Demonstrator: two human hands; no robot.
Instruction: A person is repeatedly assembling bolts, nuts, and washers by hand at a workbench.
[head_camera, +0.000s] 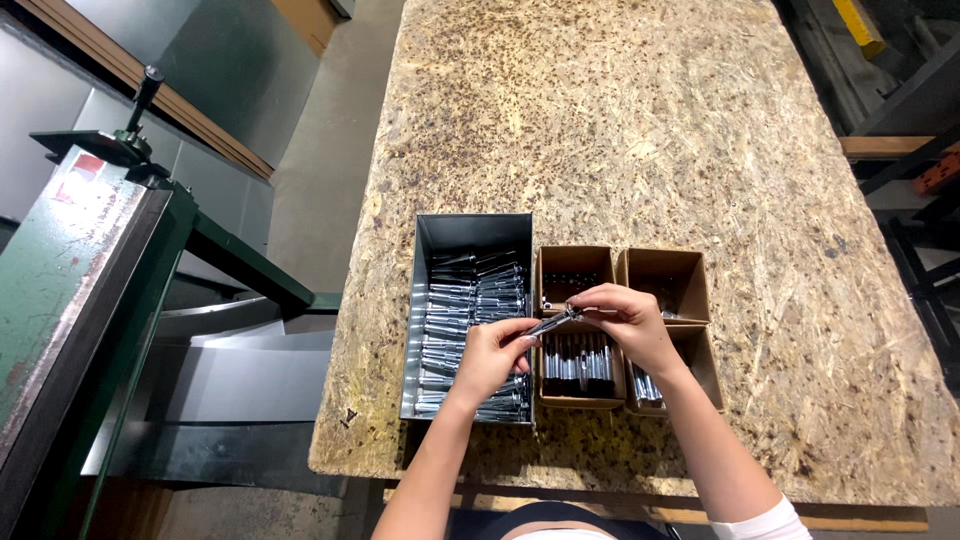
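Observation:
My left hand (490, 355) and my right hand (625, 320) meet over the boxes and both grip one shiny metal bolt (553, 323), the left at its lower end, the right at its upper tip. Under the left hand stands a grey metal bin (470, 232) filled with several rows of similar silver bolts (455, 310). Below the bolt sits a brown cardboard box (580, 402) holding dark and silver parts (578, 362).
Three more small cardboard boxes (668, 268) stand to the right of the bin, on a chipboard table (640, 130). A green metal machine (90, 290) with a black lever stands to the left. Shelving (915, 140) is at the right edge.

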